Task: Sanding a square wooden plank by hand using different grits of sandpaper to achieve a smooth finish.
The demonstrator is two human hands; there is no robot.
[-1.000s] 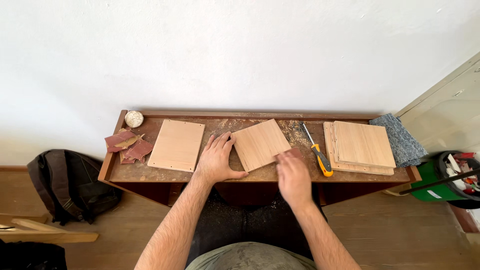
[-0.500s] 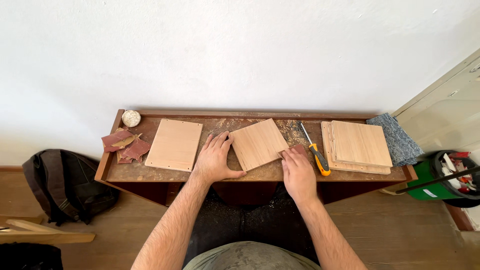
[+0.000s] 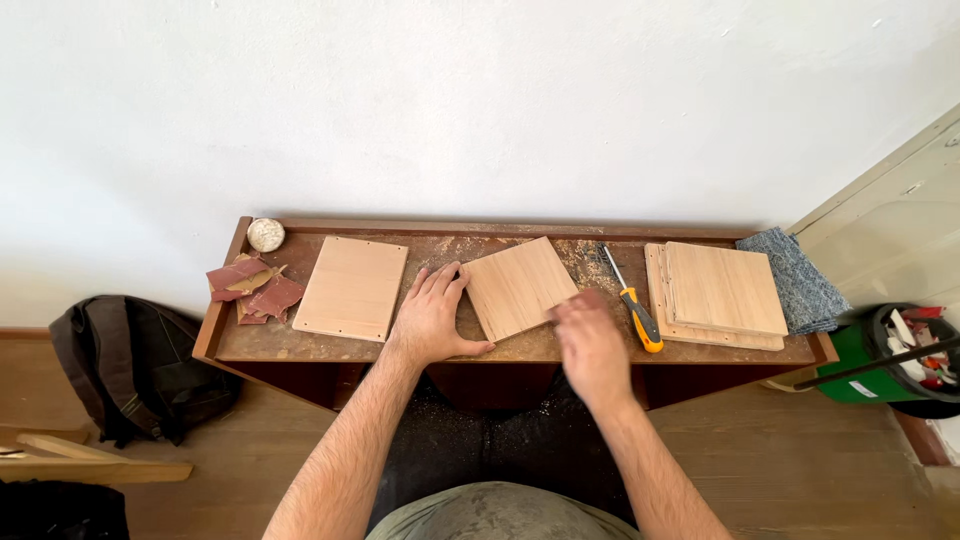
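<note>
Wood panel (image 3: 518, 287), light, squarish, sits mid-bench, rotated so its corners point roughly near/far and left/right. Bench (image 3: 300, 345) is dark brown and dusty with sawdust.

Left hand (image 3: 432, 318) lies flat, fingers spread, palm down on the bench, fingertips touching the panel's left edge. It grips nothing, just presses and steadies.

Right hand (image 3: 590, 345) is at the panel's near-right corner, motion-blurred. Fingers look loosely curled, touching or just over the edge. I can't tell if there's something under the fingers or how far open it is.

Key relation: panel lies between my two hands, far of both wrists. Left hand is on its left side, right hand on its near-right side. The edge under my right hand runs from near-left to far-right. Both hands are about equally close; the left has firmer contact.

Rest of the bench:
- second panel (image 3: 352, 288) left of my left hand, apart from it
- sandpaper scraps (image 3: 255, 287) far-left, small round pad (image 3: 265, 234) in the far-left corner
- screwdriver (image 3: 632, 302), yellow-black handle, just right of my right hand, long axis near-far
- panel stack (image 3: 718, 295) right of that, grey cloth (image 3: 800, 280) at the right end
</note>
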